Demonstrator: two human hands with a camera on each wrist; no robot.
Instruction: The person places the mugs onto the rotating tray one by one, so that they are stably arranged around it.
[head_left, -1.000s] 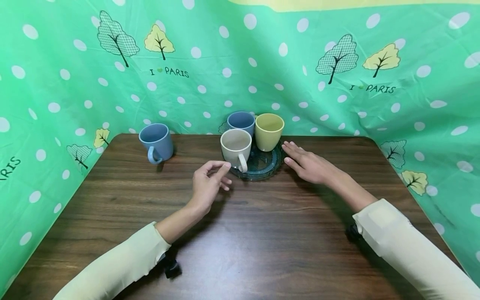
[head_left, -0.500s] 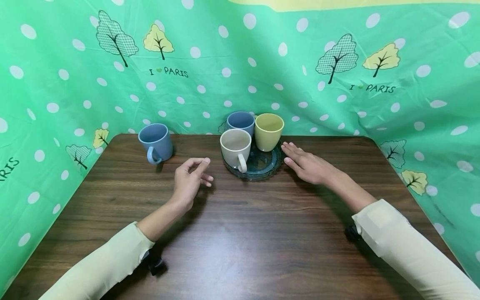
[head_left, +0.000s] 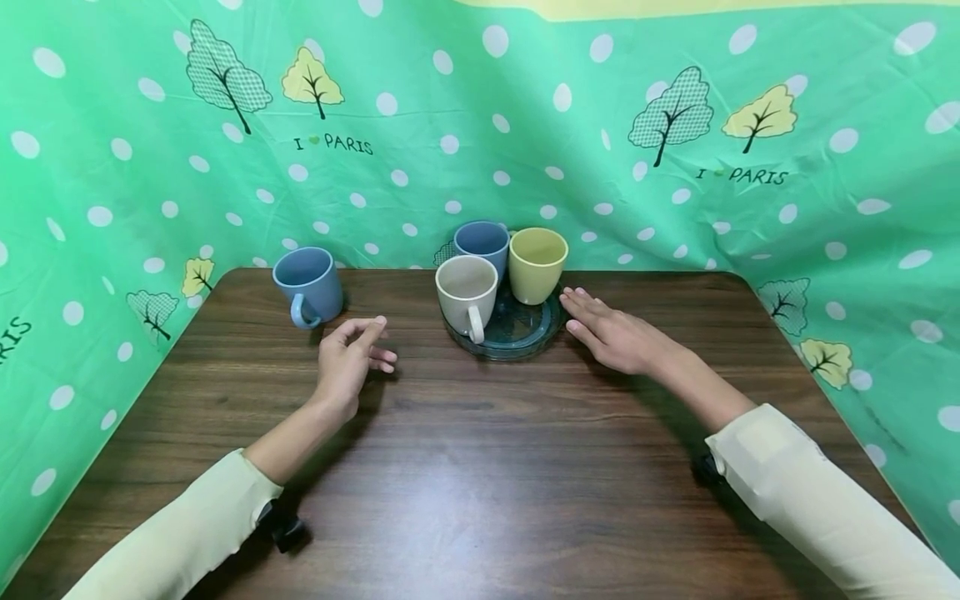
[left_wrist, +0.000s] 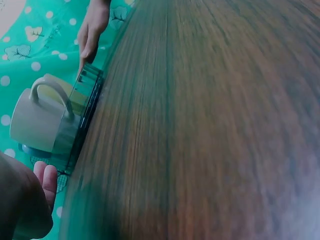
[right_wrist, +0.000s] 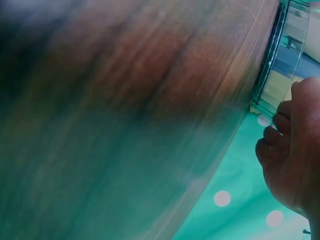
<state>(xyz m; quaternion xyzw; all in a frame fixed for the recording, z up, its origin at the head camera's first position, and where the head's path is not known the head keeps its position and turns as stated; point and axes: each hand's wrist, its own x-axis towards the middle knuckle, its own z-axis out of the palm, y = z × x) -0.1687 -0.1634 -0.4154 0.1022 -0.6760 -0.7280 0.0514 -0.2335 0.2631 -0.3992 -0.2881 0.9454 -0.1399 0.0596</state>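
Observation:
A clear glass tray (head_left: 536, 340) with a raised rim bears three mugs: a white mug (head_left: 465, 292) in front, a blue mug (head_left: 480, 242) behind it and a yellow mug (head_left: 537, 265) on the right. My right hand (head_left: 618, 333) lies with fingers extended, its fingertips right at the tray's right rim. To the left of the tray my left hand (head_left: 348, 367) hovers over the table with loosely bent fingers, holding nothing. Nearest to it, a second blue mug (head_left: 309, 285) stands upright on the table, handle toward me. The left wrist view shows the white mug's handle (left_wrist: 52, 90).
The dark wooden table (head_left: 480, 467) spans the foreground. Right behind its back edge hangs a green dotted curtain (head_left: 420, 117) printed with trees, which also falls along both sides.
My left hand has moved left, away from the white mug on the tray and closer to the lone blue mug. The right hand stays at the tray's rim.

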